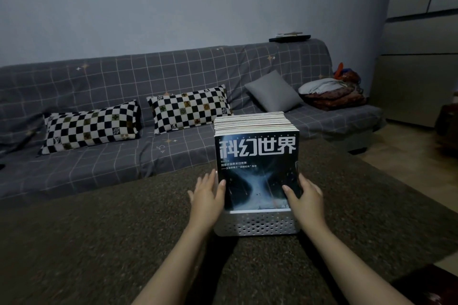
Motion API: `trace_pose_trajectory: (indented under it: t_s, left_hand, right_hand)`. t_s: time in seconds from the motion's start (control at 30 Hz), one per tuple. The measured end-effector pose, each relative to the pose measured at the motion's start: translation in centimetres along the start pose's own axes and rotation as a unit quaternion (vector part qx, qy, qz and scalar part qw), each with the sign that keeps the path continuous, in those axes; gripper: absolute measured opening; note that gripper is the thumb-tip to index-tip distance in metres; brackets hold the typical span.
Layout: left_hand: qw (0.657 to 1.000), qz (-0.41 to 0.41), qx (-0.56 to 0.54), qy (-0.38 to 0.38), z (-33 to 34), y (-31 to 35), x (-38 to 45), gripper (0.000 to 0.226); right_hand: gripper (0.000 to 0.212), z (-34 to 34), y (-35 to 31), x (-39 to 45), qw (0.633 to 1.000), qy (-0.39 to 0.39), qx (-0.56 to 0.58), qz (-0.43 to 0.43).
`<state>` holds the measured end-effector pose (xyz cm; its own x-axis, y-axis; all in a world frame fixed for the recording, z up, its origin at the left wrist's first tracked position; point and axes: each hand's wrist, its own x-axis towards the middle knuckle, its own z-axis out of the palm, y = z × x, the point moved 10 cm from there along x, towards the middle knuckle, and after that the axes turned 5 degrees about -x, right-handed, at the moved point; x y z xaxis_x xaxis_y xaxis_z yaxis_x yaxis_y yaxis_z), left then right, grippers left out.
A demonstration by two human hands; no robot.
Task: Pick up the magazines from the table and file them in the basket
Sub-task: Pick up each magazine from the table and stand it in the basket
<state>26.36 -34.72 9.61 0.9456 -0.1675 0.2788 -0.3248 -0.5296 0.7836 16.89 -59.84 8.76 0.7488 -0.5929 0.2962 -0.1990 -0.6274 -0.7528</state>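
Bare, our left hand (207,195) and right hand (306,197) lie flat-fingered against the sides of the magazines (257,166), which stand upright in the white basket (262,225) on the table (99,242). Filing looks complete; next, we judge, only squaring and release.

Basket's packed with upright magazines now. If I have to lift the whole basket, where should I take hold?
Probably the basket's two short side walls, one hand from each side, low down, fingers under the base. The magazines stand far taller than the rim, so it looks top-heavy, and the front cover blocks a front grip.
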Motion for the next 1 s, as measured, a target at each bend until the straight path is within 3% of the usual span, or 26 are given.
trace_pose_trajectory:
  t_s: [0.07,0.17,0.27,0.53,0.87,1.0]
  left_hand:
    - [0.998,-0.048,-0.008,-0.025,0.3,-2.3,-0.4,0.063]
    - [0.982,-0.118,-0.129,-0.073,1.7,-4.5,-1.4,0.080]
    - [0.966,-0.142,-0.209,-0.061,2.3,-4.7,-1.8,0.085]
    - [0.968,-0.111,-0.221,-0.040,3.0,-3.9,-1.1,0.077]
    - [0.976,-0.111,-0.185,0.002,5.4,-2.4,0.9,0.072]
    - [0.978,-0.115,-0.176,0.007,7.8,-1.8,3.2,0.077]
  right_hand:
    - [0.066,0.9,1.5,-0.4,0.999,-0.035,-0.015,0.018]
    - [0.078,2.5,3.1,-1.0,0.990,-0.100,0.076,0.056]
    - [0.082,2.7,3.3,-0.8,0.990,-0.093,0.092,0.058]
    - [0.072,2.6,3.7,0.5,0.994,-0.062,0.080,0.039]
    - [0.060,3.0,5.1,5.6,0.988,-0.117,0.090,0.034]
    - [0.073,3.4,6.5,8.9,0.978,-0.134,0.148,0.055]
